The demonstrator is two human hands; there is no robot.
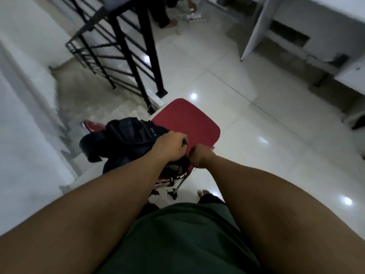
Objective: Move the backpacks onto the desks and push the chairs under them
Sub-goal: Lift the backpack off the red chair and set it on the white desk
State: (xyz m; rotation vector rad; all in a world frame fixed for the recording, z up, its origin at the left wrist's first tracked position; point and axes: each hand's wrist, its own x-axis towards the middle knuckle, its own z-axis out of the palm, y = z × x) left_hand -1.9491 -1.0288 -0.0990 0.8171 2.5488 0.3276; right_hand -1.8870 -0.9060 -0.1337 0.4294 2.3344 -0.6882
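A red-seated chair [189, 119] stands in front of me on the white tile floor. A black backpack [126, 139] lies over its left side and hangs off the seat's edge. My left hand [171, 147] is closed on the top of the backpack near the chair's back. My right hand [200, 157] is closed right beside it, at the chair's back edge; what it grips is hidden. A white desk [254, 36] stands at the upper right, apart from the chair.
A black metal railing [122, 52] guards a stairwell [83, 91] just left of the chair. A second red chair part [90, 125] peeks out behind the backpack. Another person's feet [171, 22] show at the top. Open tile floor [256, 135] lies to the right.
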